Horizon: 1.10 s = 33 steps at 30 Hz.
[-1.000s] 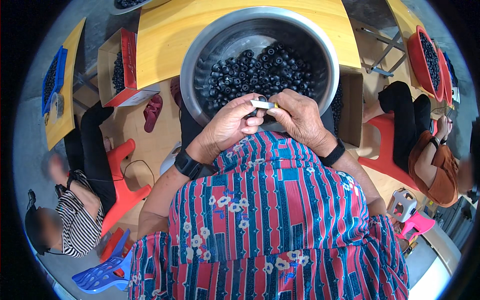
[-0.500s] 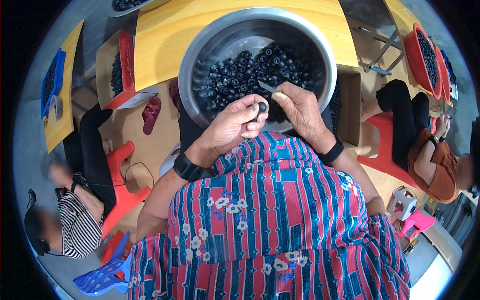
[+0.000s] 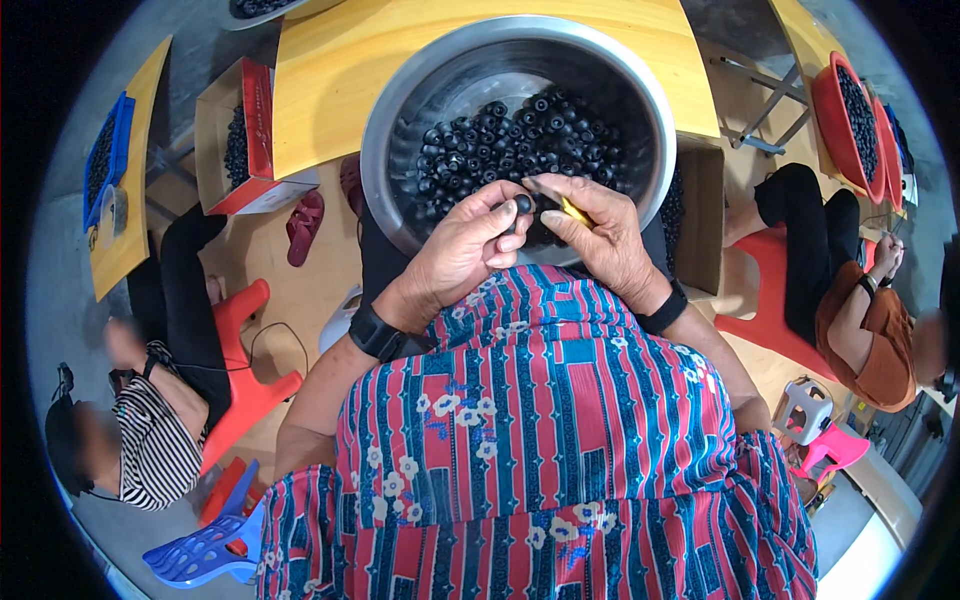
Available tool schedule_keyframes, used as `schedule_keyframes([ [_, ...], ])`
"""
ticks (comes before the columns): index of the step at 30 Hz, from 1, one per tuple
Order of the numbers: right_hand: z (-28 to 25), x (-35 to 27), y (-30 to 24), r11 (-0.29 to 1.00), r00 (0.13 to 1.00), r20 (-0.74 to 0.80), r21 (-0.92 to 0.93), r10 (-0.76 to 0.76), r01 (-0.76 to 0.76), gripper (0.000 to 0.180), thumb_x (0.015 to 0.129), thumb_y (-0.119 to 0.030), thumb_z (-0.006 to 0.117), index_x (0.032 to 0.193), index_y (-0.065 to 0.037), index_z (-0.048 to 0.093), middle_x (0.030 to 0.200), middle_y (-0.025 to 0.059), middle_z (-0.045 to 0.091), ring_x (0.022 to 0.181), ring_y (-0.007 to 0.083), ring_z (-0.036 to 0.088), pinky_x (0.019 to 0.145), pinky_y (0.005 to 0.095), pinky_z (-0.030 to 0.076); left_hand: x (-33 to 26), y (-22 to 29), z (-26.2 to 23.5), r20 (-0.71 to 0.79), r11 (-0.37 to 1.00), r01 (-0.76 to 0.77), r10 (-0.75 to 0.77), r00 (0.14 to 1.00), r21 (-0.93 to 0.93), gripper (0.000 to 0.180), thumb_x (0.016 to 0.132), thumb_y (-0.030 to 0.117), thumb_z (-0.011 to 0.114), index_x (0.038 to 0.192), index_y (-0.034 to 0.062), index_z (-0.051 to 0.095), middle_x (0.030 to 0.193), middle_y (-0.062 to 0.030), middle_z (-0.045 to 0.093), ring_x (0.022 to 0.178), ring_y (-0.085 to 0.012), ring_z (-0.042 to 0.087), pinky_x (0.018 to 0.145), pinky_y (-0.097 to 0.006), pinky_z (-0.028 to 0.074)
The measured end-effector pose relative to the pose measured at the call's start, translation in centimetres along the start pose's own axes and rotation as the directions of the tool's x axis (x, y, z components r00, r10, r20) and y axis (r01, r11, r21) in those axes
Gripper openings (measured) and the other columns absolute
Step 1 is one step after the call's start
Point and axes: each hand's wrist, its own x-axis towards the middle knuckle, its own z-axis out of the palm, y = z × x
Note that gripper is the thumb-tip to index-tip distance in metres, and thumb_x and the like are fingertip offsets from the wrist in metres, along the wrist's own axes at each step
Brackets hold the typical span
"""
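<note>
Over the near rim of a wide metal basin [image 3: 376, 95], my two hands are close together. My left hand [image 3: 468, 235] pinches one small round black part [image 3: 523, 204] between thumb and fingers. In my right hand [image 3: 598, 225] is a small knife with a yellow handle [image 3: 575, 211]; its blade is mostly hidden by the fingers, close to the black part. A heap of black parts [image 3: 510, 148], several showing a round hole, fills the middle of the basin.
The basin stands against a yellow table [image 3: 330, 85]. A red-and-white carton [image 3: 258, 120] of black parts is at left, another carton [image 3: 702, 215] at right. Red tubs [image 3: 828, 125] and a blue tray [image 3: 122, 130] stand farther out. Two people sit at the sides on red stools [image 3: 240, 375].
My right hand has turned and its fingers have come in to the black part held by the left. The knife blade, plainly seen before, is now mostly covered while the yellow handle shows.
</note>
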Motion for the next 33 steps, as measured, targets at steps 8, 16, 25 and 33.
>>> schedule_keyframes([
  [8,0.1,0.0,-1.5,0.906,0.983,0.124,-0.384,-0.137,0.175,0.046,0.08,-0.01,0.069,0.126,-0.015,0.065,0.074,0.0096,0.058,0.067,0.0278,0.061,0.061,0.0371,0.051,-0.2,0.2,0.5,-0.101,0.999,-0.011,0.007,0.995,-0.037,0.021,0.105,0.018,0.041,0.121,0.0062,0.05,0.095,-0.0016,0.052,0.07,-0.0057,0.043,0.056,-0.019,0.037],
  [16,0.2,-0.3,-1.4,0.854,0.966,0.153,-0.452,-0.208,0.256,0.049,0.075,-0.008,0.069,0.124,-0.017,0.066,0.071,0.0077,0.056,0.064,0.027,0.061,0.059,0.0379,0.051,-0.1,-0.1,1.1,-0.181,0.989,-0.044,0.018,0.983,-0.14,0.021,0.105,0.021,0.041,0.117,0.0067,0.052,0.105,-0.0039,0.056,0.077,-0.0079,0.051,0.058,-0.019,0.039],
  [25,-0.1,-0.3,-1.7,0.95,0.99,-0.064,-0.295,-0.126,0.102,0.033,0.075,0.0,0.072,0.107,-0.009,0.07,0.08,0.0133,0.064,0.072,0.0296,0.065,0.064,0.0344,0.05,-0.8,1.8,-0.6,-0.183,0.986,-0.16,0.164,0.969,0.038,0.023,0.101,0.03,0.053,0.111,0.01,0.053,0.099,-0.0047,0.052,0.075,-0.0089,0.047,0.056,-0.017,0.036],
  [33,-0.4,-0.2,-0.8,0.972,0.98,-0.183,-0.23,-0.083,0.04,0.025,0.079,0.002,0.071,0.104,-0.004,0.071,0.089,0.0133,0.069,0.08,0.0269,0.068,0.071,0.0319,0.052,0.6,1.5,0.8,-0.148,0.289,-0.024,0.559,0.816,0.957,0.008,0.088,0.009,0.065,0.09,0.0024,0.061,0.079,-0.0046,0.062,0.071,-0.0131,0.056,0.062,-0.026,0.045],
])
